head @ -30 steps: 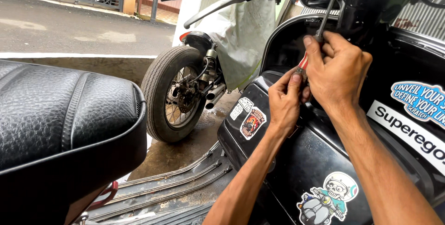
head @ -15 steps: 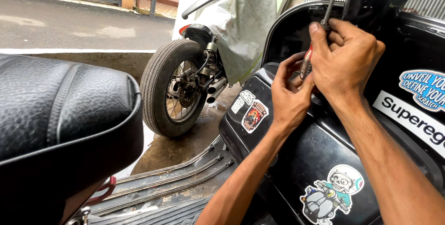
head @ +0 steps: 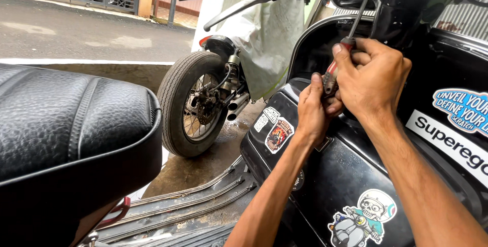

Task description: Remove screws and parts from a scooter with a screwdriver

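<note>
- Both hands have shifted slightly rightward and up in view since half a second ago, and the handlebar end now shows at the top.
- Right hand (head: 373,76) is closed around the red-handled screwdriver (head: 341,59), whose shaft angles up toward the dark underside of the handlebar, probably to reach a fastener there; the tip is hidden.
- Left hand (head: 311,112) is curled just beside the handle's lower end, touching it, seemingly to steady it; whether it grips anything else I cannot tell.
- Below them sits the black glovebox panel (head: 325,176) with stickers.
- Around: a black seat (head: 66,130) at left, a parked motorcycle's rear wheel (head: 190,104), a brake lever (head: 239,8) crowding the work.
</note>
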